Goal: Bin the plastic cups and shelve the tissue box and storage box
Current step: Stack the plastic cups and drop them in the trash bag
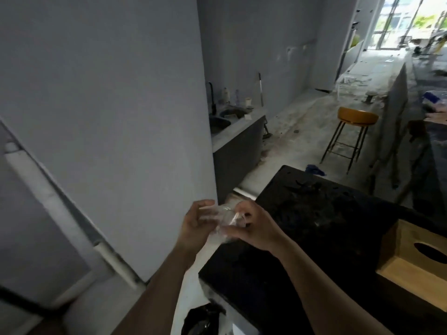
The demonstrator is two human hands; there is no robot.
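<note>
A black countertop (pixel 314 226), speckled with pale marks, is being seen from above in a dim, grey-walled room, with a dusty floor (pixel 302 122) stretching away toward a bright doorway. A wooden tissue box (pixel 416 259) is being carried by the countertop at its right edge, its dark oval slot facing up. Farther back, a sink counter (pixel 232 124) is being crowded by bottles and a cup, and a round-seated stool (pixel 355 117) is standing on the floor beside a long grey island. A black bin bag (pixel 203 320) is being shown low in the frame, just left of the countertop's near corner. Clear plastic cups (pixel 226 218) are being held between both hands just off the countertop's left edge: the left hand (pixel 196 223) is being curled partly open around one side, while the right hand (pixel 254 226) is being closed on the other side with fingers pinched on the rim.
</note>
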